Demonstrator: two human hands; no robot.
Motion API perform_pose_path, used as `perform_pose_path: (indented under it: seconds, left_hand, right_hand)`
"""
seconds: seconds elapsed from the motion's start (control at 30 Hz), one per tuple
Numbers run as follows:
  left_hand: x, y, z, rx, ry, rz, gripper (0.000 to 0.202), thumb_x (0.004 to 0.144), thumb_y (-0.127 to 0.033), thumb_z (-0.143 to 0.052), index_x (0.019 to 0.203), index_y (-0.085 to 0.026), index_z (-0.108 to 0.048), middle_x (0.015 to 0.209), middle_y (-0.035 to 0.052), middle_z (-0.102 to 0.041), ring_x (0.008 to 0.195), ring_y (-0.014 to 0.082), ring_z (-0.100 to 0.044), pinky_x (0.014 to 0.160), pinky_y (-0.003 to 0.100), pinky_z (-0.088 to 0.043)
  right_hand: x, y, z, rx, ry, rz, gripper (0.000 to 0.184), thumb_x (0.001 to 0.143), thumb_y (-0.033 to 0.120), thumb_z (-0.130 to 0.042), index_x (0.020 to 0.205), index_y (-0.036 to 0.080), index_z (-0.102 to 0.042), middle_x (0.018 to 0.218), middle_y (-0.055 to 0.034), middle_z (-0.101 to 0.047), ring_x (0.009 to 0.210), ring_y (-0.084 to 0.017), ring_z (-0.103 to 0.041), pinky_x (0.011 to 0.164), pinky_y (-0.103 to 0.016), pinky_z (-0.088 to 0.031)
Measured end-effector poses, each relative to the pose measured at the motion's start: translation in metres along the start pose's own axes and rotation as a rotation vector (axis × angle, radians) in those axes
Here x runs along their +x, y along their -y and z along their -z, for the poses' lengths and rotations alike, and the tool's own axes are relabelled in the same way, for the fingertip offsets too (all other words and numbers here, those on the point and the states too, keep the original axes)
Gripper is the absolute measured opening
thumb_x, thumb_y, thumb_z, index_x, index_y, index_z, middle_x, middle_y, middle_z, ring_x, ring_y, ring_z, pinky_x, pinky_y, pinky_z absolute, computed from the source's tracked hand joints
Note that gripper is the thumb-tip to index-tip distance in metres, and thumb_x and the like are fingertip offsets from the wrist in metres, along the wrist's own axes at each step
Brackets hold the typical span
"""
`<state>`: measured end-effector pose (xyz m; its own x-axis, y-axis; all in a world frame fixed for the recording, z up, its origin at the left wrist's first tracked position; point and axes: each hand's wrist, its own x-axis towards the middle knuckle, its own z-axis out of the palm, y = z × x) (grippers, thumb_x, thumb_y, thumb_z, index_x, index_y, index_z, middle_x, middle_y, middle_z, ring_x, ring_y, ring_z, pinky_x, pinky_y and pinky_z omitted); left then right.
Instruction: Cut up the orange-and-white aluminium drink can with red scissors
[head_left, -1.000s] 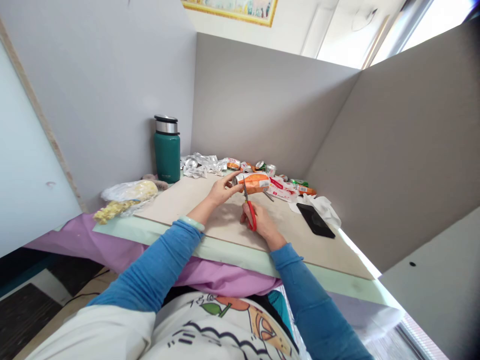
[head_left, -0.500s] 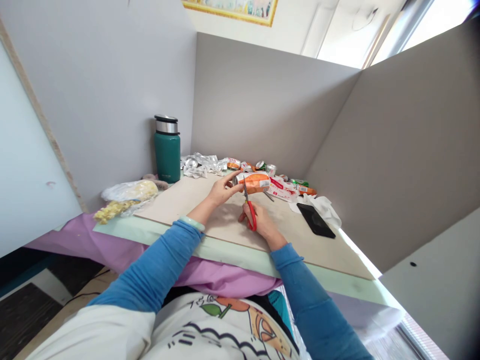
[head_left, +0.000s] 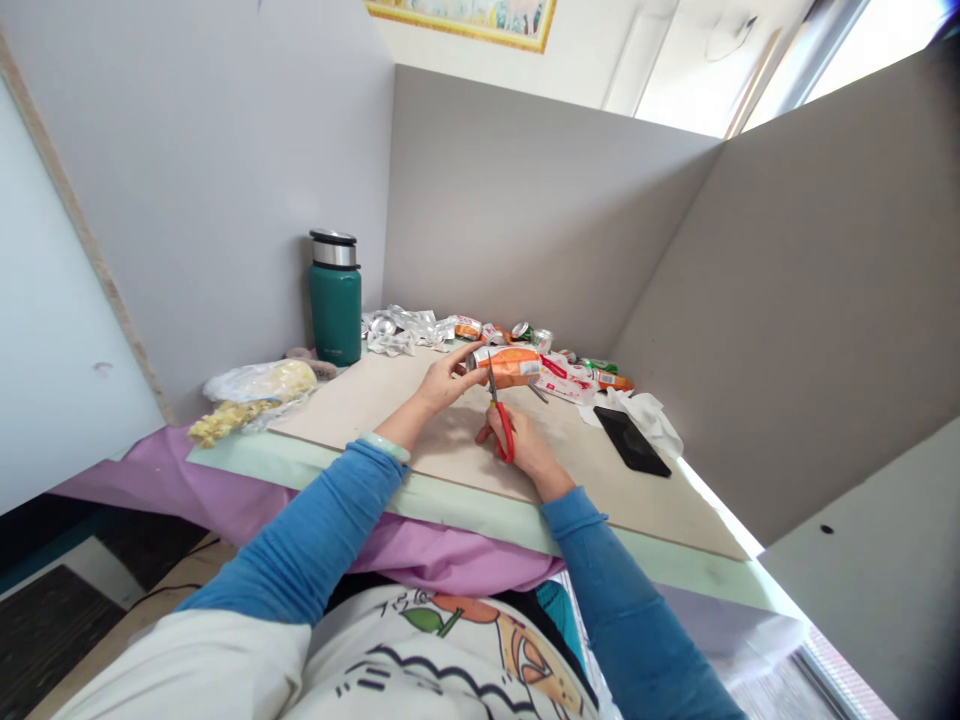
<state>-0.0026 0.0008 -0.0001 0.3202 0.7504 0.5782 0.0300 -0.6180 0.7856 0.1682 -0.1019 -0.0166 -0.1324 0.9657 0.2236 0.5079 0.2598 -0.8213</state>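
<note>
table [head_left: 450,507] with beige board [head_left: 637,502] on top, grey panels [head_left: 547,200] at left, far side and right; green flask [head_left: 335,315] upright at far left, crumpled silvery wrappers [head_left: 409,327] along the far edge, black phone [head_left: 631,441] flat at right. left hand [head_left: 448,382] grasping the left end of an orange-and-white can [head_left: 517,367], turned on its side over the middle of the board. right hand [head_left: 521,445] gripping red-handled scissors [head_left: 506,436], blades pointing to the far side and overlapping the can near its left end; depth of any cut cannot be told.
</note>
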Motion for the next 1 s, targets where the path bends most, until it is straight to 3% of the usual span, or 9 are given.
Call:
perform_pose_path:
  seconds: [1.0]
  left_hand:
    - [0.0006,0.0021,-0.0002,-0.013,0.019,0.019,0.075,0.084,-0.052,-0.07,0.15,-0.019,-0.056,0.087,0.0023,-0.069,0.078,0.0145,-0.064,0.066,0.024,-0.048]
  right_hand:
    - [0.0002,-0.0047,-0.0001,0.067,0.017,0.039,0.048,0.098,0.067,-0.046,0.085,0.023,-0.055,0.083,-0.006,-0.077,0.05,-0.014,-0.056,0.048,-0.028,-0.045]
